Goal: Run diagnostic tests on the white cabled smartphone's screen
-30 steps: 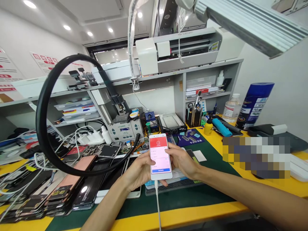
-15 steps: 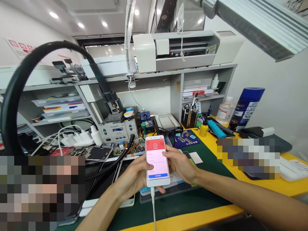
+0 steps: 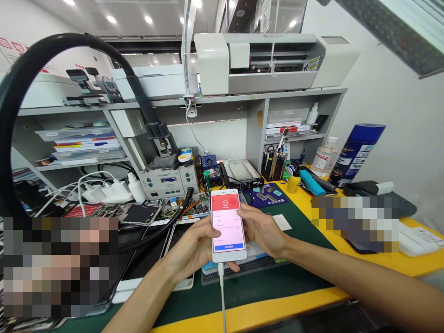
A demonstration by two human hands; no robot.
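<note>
A white smartphone (image 3: 227, 225) with a lit red and pink screen is held upright above the green mat (image 3: 263, 282). My left hand (image 3: 189, 249) wraps round its left edge and bottom, thumb resting on the screen. My right hand (image 3: 262, 231) grips the right edge, fingers curled behind the phone. A white cable (image 3: 222, 296) hangs from the phone's bottom port toward me.
A thick black hose (image 3: 52, 46) arcs over the left side. A grey soldering station (image 3: 168, 178) and a shelf unit (image 3: 256, 134) stand behind. A blue spray can (image 3: 357, 152), a clear bottle (image 3: 322, 159) and tools lie at the right. Phone parts are piled at the left.
The view has shifted slightly; the phone and both hands keep the same grip. My left thumb has moved a little on the screen.
</note>
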